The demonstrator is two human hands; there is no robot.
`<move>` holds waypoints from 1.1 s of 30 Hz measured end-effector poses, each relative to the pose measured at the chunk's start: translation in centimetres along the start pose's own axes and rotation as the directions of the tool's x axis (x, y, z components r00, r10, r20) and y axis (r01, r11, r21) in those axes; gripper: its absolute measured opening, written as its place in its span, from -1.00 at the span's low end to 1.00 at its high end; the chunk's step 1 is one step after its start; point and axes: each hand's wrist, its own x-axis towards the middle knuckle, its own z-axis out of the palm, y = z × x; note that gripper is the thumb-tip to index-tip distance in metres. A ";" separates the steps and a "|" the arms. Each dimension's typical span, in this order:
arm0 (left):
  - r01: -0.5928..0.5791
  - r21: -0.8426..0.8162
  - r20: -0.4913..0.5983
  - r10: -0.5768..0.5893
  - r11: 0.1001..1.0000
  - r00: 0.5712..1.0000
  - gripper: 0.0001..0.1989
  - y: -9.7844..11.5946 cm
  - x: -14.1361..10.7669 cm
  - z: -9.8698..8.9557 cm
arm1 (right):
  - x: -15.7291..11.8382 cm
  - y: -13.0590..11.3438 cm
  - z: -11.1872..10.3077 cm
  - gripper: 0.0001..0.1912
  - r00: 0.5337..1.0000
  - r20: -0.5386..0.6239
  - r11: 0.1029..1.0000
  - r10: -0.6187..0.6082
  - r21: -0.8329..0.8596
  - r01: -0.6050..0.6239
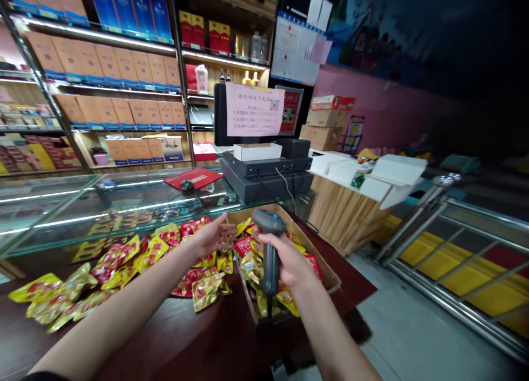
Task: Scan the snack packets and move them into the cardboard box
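Observation:
My right hand [294,262] is closed about a dark grey barcode scanner [270,262], held upright over an open cardboard box [326,265]. The scanner's head is uppermost, and its cable hangs below the handle; some of my fingers are hidden. Inside the box lie red, yellow and gold snack packets [253,266]. My left hand [212,237] is open with fingers outstretched, just left of the box and above a spread of similar packets [151,253]. It holds nothing that I can see.
A glass display counter [103,196] runs behind the packets. Beyond the box stand a black cash drawer [264,183] and a monitor [220,114] with a pink notice. A mouse [187,185] lies on a red mat. Metal railing [450,221] stands at right.

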 end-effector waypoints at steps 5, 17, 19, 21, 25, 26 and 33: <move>-0.094 0.062 -0.171 0.103 0.994 0.980 -0.45 -3.7 -5.7 -3.6 | -3.1 5.0 4.6 -0.69 0.989 0.122 0.996 0.081 -0.036 -0.077; -0.260 0.610 -0.309 0.527 0.749 0.792 -0.65 -15.3 -10.4 -5.1 | -5.0 13.0 5.9 -0.63 0.999 -0.024 0.957 -0.029 -0.290 0.021; -0.262 0.661 -0.266 0.546 0.703 0.794 -0.61 -15.9 -10.5 -4.7 | -4.8 13.5 5.7 -0.62 0.999 -0.027 0.959 -0.037 -0.282 0.028; -0.267 0.723 -0.221 0.579 0.637 0.785 -0.54 -16.2 -10.7 -4.5 | -4.5 13.8 5.5 -0.67 0.999 -0.027 0.964 -0.024 -0.266 0.016; -0.191 0.873 -0.156 0.626 0.450 0.764 -0.38 -16.1 -11.1 -4.1 | -4.5 13.9 5.5 -0.75 0.998 -0.059 0.971 0.034 -0.234 -0.047; -0.158 0.895 -0.159 0.629 0.417 0.760 -0.36 -16.0 -11.2 -4.0 | -4.5 13.8 5.5 -0.75 0.996 -0.074 0.973 0.054 -0.220 -0.069; -0.109 0.861 -0.268 0.627 0.496 0.731 -0.71 -13.7 -11.3 -5.0 | -3.9 12.4 6.7 -0.73 0.986 0.112 0.992 0.123 -0.007 -0.123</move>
